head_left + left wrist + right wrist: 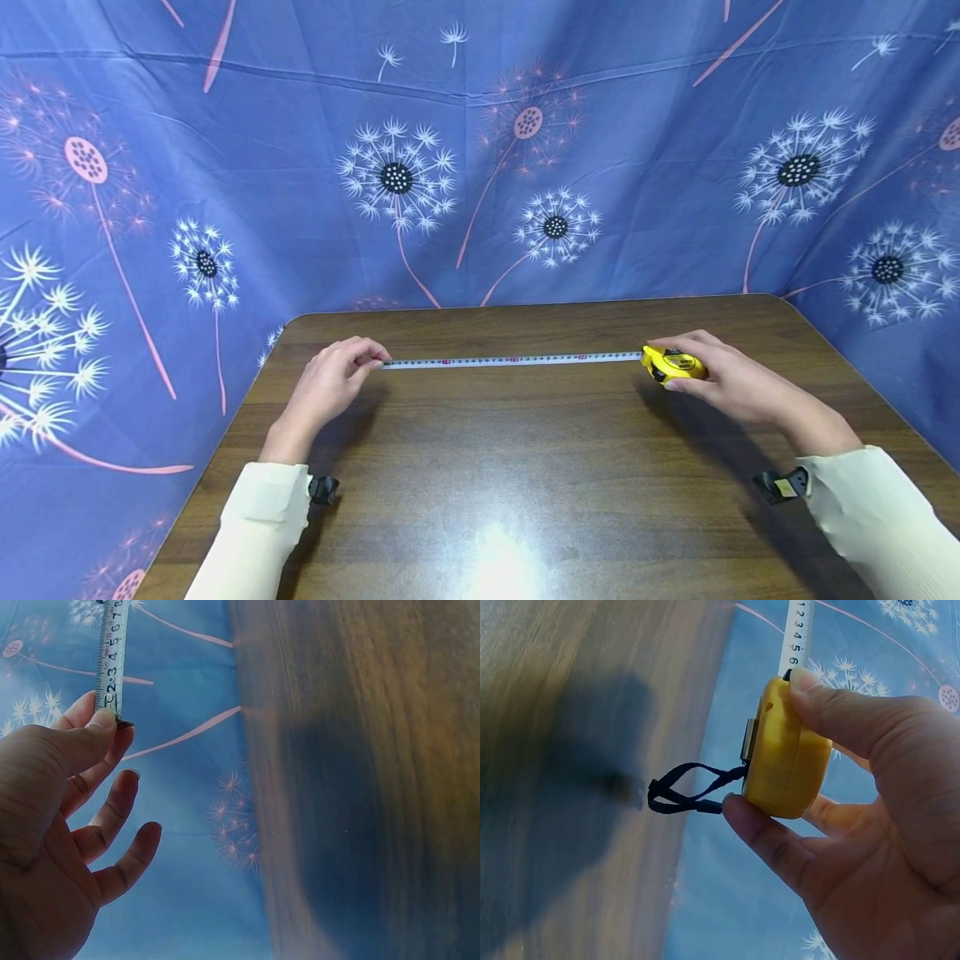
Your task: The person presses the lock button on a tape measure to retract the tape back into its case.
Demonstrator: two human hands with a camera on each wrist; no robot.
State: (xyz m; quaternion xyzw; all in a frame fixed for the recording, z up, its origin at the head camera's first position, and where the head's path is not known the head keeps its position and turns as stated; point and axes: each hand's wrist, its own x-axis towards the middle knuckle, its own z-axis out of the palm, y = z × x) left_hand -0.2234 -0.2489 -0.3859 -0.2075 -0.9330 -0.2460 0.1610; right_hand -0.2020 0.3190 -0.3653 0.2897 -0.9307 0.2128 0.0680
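A person's 2 hands stretch a tape measure above the desk [487, 450], roughly along its far edge. The left hand [333, 379], toward the far left corner, pinches the end of the white blade [487, 362] between thumb and fingers; its 2 lower fingers are bent and clear of the tape. The right hand [738, 379], toward the far right corner, grips the yellow case [678, 365], thumb at the blade's mouth and fingers around the body. Between them the blade runs nearly straight, with 3 red marks; digits such as 2, 3, 4 and 5 show near the left end. A metal clip [748, 740] sits on the case, and a black strap [682, 780] hangs in a loop from it. Beyond the far edge hangs a blue cloth [480, 167] with white and pink dandelions. Both sleeves [262, 500] are pale.
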